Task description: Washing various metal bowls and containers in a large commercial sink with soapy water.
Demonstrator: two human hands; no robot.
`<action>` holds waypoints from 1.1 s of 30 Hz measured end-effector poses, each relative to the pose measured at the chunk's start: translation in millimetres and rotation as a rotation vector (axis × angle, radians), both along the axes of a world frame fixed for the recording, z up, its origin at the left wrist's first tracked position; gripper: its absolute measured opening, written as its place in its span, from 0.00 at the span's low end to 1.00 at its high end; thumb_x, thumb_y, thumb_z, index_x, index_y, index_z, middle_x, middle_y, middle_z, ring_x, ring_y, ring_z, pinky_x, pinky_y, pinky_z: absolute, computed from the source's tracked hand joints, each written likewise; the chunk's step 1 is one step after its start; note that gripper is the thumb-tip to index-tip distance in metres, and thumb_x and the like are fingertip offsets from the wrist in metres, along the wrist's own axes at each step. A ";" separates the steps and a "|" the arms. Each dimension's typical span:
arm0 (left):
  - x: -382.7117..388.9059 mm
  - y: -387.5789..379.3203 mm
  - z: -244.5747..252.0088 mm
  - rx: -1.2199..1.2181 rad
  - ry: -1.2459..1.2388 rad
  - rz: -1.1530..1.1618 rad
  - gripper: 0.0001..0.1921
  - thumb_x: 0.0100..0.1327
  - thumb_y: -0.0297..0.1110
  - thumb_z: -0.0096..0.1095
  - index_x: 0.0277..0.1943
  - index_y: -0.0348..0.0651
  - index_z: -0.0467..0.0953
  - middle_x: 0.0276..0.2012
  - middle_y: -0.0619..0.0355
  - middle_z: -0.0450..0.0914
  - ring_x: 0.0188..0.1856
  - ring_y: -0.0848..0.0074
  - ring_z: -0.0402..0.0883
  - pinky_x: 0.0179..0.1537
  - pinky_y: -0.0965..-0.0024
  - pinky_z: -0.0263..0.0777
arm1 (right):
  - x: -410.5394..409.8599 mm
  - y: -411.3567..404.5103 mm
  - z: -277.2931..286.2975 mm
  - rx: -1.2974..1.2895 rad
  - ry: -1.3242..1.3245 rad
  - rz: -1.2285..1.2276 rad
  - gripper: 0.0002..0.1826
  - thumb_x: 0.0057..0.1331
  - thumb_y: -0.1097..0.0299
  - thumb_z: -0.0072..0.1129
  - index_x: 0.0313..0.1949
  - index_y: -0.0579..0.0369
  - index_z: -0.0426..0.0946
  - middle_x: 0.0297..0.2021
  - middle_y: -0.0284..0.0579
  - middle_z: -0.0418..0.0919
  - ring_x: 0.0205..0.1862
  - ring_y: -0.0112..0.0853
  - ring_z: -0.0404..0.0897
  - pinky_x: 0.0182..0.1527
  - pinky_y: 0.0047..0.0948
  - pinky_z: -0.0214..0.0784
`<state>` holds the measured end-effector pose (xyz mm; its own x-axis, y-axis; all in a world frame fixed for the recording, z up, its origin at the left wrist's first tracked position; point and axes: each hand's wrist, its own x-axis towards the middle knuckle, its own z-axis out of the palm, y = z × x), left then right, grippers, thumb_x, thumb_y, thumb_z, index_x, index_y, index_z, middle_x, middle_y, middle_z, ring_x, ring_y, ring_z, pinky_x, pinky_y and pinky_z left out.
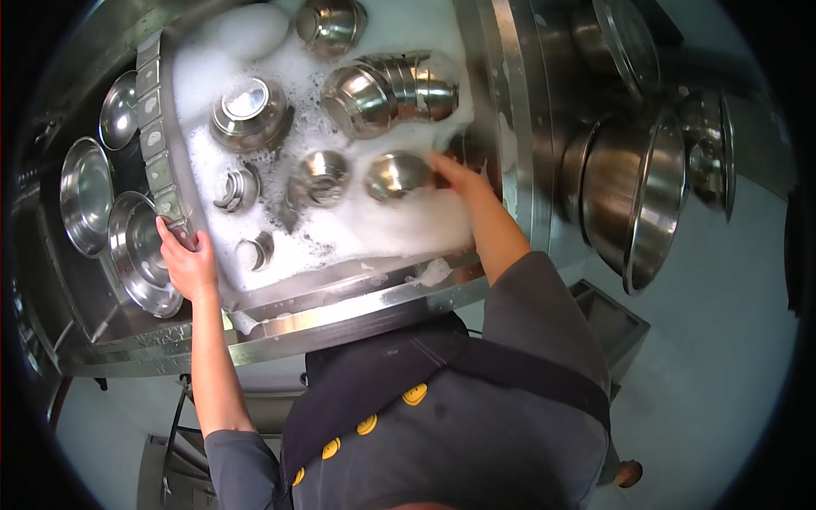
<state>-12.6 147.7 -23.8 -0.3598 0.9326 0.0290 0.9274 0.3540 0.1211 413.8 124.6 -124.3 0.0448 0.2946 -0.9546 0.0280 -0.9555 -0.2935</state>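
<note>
My left hand [190, 268] has its thumb and fingers on either side of the nearest small rectangular metal piece [182, 234], at the end of a row [153, 137] along the sink divider. Over the foamy water, my right hand [462, 177] is beside an upturned steel bowl [398, 175]; its fingertips are blurred and partly hidden. Another steel bowl [322, 177] is left of that one. Farther back, a nested stack of steel bowls [389, 92] lies on its side. Two small steel cups [239, 189] sit in the suds at left, below a larger upturned bowl [245, 115].
Several shallow steel bowls [87, 196] are in the left basin. The sink's front rim [357, 306] runs before my apron. Large steel basins [628, 197] stand at the right. A steel vessel [330, 25] is at the far side, near a foam-covered dome [255, 29].
</note>
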 end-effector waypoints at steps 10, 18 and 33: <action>-3.8 0.4 -1.2 0.017 0.018 -0.030 0.36 0.46 0.42 0.55 0.60 0.53 0.50 0.40 0.49 0.70 0.39 0.57 0.72 0.37 0.58 0.67 | -42.0 -16.2 -28.0 0.077 -0.729 1.398 0.18 0.58 0.53 0.41 0.35 0.52 0.73 0.39 0.48 0.74 0.40 0.38 0.72 0.43 0.38 0.62; -4.4 3.4 1.0 0.015 -0.069 -0.023 0.36 0.45 0.38 0.55 0.60 0.50 0.52 0.42 0.49 0.69 0.41 0.59 0.72 0.40 0.61 0.67 | -20.9 -12.1 -54.3 0.269 -0.294 1.174 0.24 0.59 0.49 0.41 0.51 0.48 0.66 0.46 0.44 0.70 0.48 0.36 0.68 0.49 0.35 0.58; 69.9 -69.6 -51.7 -0.202 -0.810 -0.182 0.39 0.52 0.50 0.55 0.57 0.27 0.51 0.52 0.36 0.58 0.56 0.51 0.57 0.57 0.59 0.49 | -145.0 16.0 0.8 0.101 0.703 -0.216 0.30 0.60 0.47 0.43 0.55 0.52 0.58 0.50 0.42 0.66 0.52 0.31 0.64 0.52 0.31 0.58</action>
<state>57.3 78.1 -75.6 -0.0418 0.9373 -0.3460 0.6264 0.2944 0.7218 268.7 140.6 -123.5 -0.4997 0.4365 -0.7481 -0.3841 -0.8858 -0.2603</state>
